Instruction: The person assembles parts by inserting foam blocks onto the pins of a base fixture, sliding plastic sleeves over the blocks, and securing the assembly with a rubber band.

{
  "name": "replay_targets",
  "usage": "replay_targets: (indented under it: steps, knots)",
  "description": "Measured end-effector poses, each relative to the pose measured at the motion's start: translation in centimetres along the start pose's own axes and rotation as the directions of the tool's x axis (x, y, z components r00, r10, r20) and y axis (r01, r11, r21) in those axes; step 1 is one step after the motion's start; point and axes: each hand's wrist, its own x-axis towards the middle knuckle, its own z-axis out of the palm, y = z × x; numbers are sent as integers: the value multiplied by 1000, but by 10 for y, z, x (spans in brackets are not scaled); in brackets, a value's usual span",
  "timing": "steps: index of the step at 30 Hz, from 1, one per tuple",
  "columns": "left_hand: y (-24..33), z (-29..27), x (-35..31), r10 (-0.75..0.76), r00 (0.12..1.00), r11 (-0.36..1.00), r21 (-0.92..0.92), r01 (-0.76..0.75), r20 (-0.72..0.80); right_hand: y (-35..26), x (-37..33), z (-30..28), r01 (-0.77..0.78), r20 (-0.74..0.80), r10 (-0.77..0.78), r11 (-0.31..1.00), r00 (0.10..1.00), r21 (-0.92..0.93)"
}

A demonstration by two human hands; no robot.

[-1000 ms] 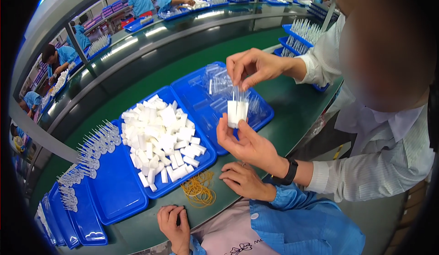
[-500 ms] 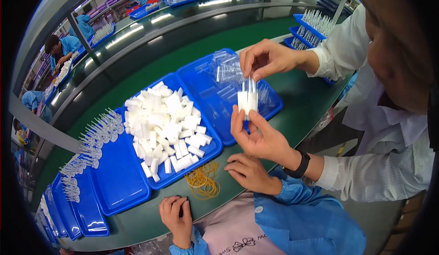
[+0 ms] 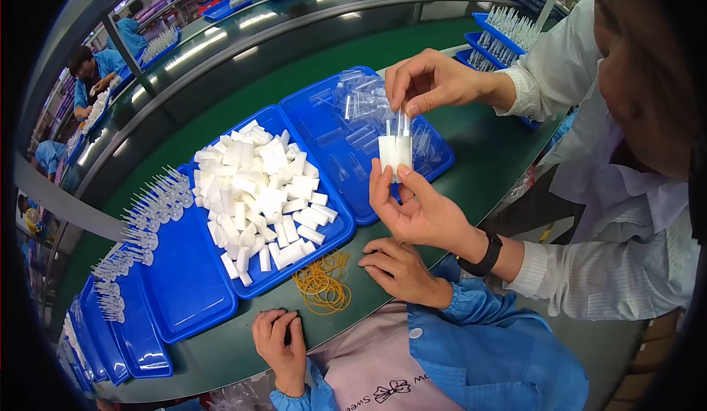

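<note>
My left hand (image 3: 282,348) rests at the near edge of the green table, its fingers loosely bent and slightly apart, holding nothing. Flat on the table by the yellow rubber bands (image 3: 322,284) lies my right hand (image 3: 403,272), fingers spread and nothing in them. Above it, a co-worker's two hands, in white sleeves, hold a white block (image 3: 390,152) with clear plastic sleeve-like pieces (image 3: 398,122) at its top. The lower hand supports the block; the upper one pinches the clear part. Just beyond my hands, white blocks (image 3: 258,183) are heaped in a blue tray (image 3: 340,233).
Another blue tray (image 3: 313,120) holds clear plastic pieces (image 3: 364,105). Further left are blue trays (image 3: 180,278) and rows of clear parts with thin stems and round bases (image 3: 158,201). Stacked trays (image 3: 475,39) stand at the far right. Other workers sit across the conveyor.
The whole view has shifted slightly. The co-worker's hands still hold the white block and clear pieces, with little movement. My hands keep their places on the table.
</note>
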Motion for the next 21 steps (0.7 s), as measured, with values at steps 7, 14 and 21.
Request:
replay_targets:
  steps: [7, 14, 21]
  knots:
    - [-2, 0, -1, 3, 1000, 1000, -1, -3, -4, 0, 0, 0, 8, 8, -8, 1000, 1000, -18]
    - [-2, 0, -1, 3, 1000, 1000, 3, -3, 2, -1, 1, -2, 8, 9, -8, 1000, 1000, -19]
    - [-2, -1, -2, -18, 1000, 1000, 4, 18, 18, 1, -2, 0, -11, 36, 11, 1000, 999, -4]
